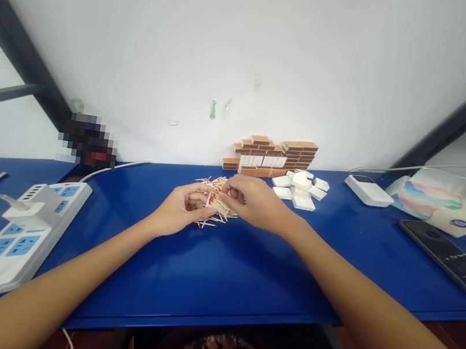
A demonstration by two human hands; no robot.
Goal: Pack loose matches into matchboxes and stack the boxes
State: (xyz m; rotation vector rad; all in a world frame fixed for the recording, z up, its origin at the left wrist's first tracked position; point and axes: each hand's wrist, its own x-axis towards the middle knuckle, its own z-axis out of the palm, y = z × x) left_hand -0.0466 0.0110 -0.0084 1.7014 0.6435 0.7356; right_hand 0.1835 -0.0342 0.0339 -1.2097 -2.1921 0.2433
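Observation:
My left hand (179, 208) holds a small white matchbox tray (220, 213) over the table, its fingers curled around one end. Red-headed matches (217, 202) lie inside the tray. My right hand (252, 199) reaches in from the other side, with thumb and fingers pinched on matches at the tray's open top. Its fingers hide part of the tray. Beneath and behind both hands spreads a loose pile of matches (215, 182), a few of them scattered toward the front.
Brown matchboxes (300, 148) are stacked against the wall, with several white trays (302, 180) heaped in front. At right are a white device (369, 191), a tissue pack (434, 200) and a phone (452, 257). A power strip (26, 237) with cables occupies the left.

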